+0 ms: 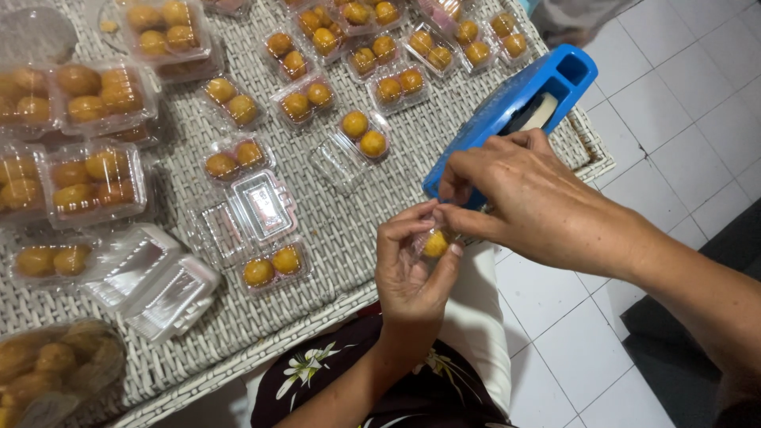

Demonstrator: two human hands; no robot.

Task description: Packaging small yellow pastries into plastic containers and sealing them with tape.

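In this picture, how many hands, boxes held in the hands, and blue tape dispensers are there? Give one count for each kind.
Hands: 2, left hand and right hand
Small clear box held: 1
Blue tape dispenser: 1
Total: 4

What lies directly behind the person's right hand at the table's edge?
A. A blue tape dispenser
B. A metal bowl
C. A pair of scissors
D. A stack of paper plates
A: a blue tape dispenser lies on the wicker table just past the right hand, which meets the left hand over a small clear box with a yellow-orange ball inside.
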